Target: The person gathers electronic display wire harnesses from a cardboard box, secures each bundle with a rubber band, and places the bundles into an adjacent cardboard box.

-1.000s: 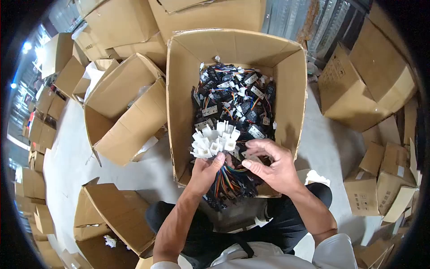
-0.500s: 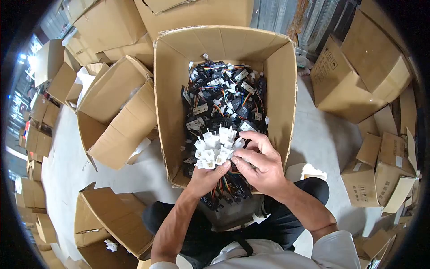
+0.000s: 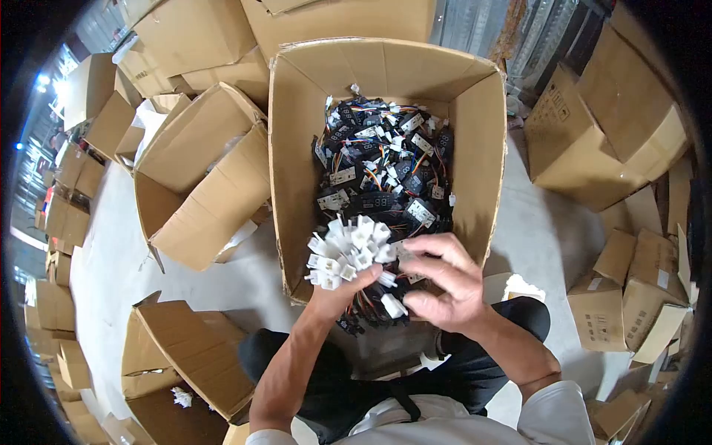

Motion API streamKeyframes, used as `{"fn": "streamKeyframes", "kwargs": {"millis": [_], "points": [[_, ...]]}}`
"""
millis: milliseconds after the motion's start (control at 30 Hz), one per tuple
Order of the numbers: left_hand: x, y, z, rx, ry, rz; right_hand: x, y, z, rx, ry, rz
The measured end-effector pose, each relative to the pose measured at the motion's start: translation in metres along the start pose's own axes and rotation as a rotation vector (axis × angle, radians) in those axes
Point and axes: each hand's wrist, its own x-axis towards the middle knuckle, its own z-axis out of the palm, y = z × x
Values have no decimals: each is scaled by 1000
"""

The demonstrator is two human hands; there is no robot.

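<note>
My left hand [image 3: 337, 297] is closed around a thick bunch of white plug connectors [image 3: 350, 248], their ends facing up. Coloured wires run down from the bunch below the fist, with dark parts at their lower ends. To the right, my right hand [image 3: 449, 285] has its fingers spread and slightly blurred. One white connector [image 3: 394, 305] sits apart from the bunch, close to the right thumb tip. Beneath both hands, a large cardboard box [image 3: 486, 170] holds a heap of black display modules [image 3: 371, 202] with coloured wires and white plugs.
Left of the large box stands an opened carton [image 3: 208, 208]. Another open carton [image 3: 178, 356] at lower left has a small white bundle [image 3: 182, 397] inside. More cartons [image 3: 630, 289] are on the right, and stacked boxes [image 3: 193, 37] fill the back.
The right hand has drawn away from the bunch and its fingers have spread. A single white connector now shows below the bunch near the thumb. The view has shifted slightly.
</note>
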Motion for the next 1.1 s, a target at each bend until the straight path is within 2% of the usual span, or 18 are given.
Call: {"fn": "streamKeyframes", "kwargs": {"millis": [133,300,367,433,567,633,700,733,767,833,867,967,1100], "points": [[-4,-11,1,80,-119,11,6,0,6,-57,4,62],[-7,-12,0,150,-134,-27,-4,7,9,-59,-3,91],[-6,-16,-2,-42,-55,74,-7,10,9,-115,11,35],[-9,-15,-6,-150,16,-91,-6,3,10,-139,-2,3],[-8,-4,0,39,-48,-19,-8,7,2,-94,-27,-71],[-7,1,3,43,-121,-22,-8,1,-4,5,22,72],[-8,3,1,221,-190,-22,7,-8,-7,6,2,131],[-11,1,0,201,-218,-59,7,-4,-7,31,-60,134],[-9,-4,-3,419,-283,32,7,-5,-5,115,-89,188],[-11,-5,0,363,-301,30,-1,3,1,203,-125,190],[-11,-4,1,362,-298,31,-1,2,3,139,-87,176],[-13,-1,4,72,-155,-47,-3,0,4,131,-15,270],[-12,-8,0,113,-144,-3,-8,7,4,160,-50,266]]}}
